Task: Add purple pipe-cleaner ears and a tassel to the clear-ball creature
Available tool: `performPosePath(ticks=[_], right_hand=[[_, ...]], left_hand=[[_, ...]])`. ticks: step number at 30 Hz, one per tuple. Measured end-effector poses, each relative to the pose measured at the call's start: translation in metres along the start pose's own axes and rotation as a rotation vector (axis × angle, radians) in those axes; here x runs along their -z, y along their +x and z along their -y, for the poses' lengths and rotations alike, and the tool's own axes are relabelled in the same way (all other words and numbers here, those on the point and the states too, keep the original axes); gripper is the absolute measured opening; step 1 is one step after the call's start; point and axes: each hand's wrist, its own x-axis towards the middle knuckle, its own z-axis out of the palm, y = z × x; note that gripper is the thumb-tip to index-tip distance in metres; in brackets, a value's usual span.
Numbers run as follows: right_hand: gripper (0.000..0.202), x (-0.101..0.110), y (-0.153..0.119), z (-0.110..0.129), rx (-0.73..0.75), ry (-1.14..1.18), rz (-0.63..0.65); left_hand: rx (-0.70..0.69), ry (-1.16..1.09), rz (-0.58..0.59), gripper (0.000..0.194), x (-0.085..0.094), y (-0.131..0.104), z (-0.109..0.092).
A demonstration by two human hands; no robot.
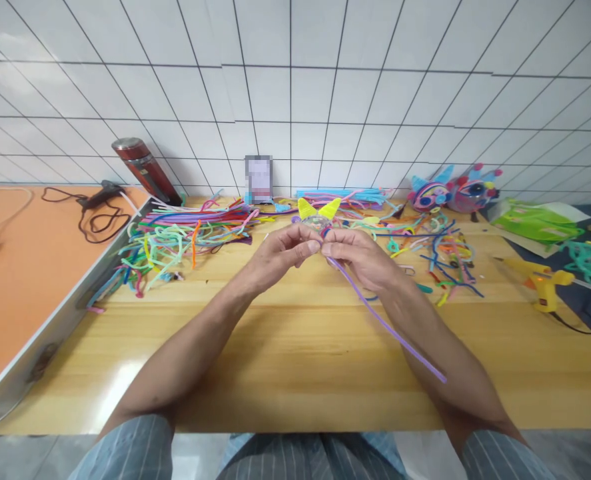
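My left hand (286, 252) and my right hand (360, 255) meet fingertip to fingertip over the middle of the table, both closed in a pinch. Between them is a purple pipe cleaner (385, 323), its near end coiled at the fingertips and its long tail running down across my right forearm. Just beyond the fingers shows a clear, rounded piece with two yellow pointed ears (319, 209). My fingers partly hide it, and I cannot tell whether the pipe cleaner is fixed to it.
Heaps of coloured pipe cleaners (168, 243) lie left, with more scraps (450, 257) right. Two finished eared figures (430, 190) stand by the wall. A yellow glue gun (545, 283) and green packet (538, 223) are far right. A red flask (145, 170) and phone (259, 180) stand behind.
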Motion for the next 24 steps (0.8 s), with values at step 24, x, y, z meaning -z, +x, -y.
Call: performPosePath(ticks=[24], right_hand=[[0.028,-0.005,-0.002,0.001,-0.03,0.068,0.02]], left_hand=[[0.015,-0.024,-0.066,0.04,-0.003,-0.001,0.001]])
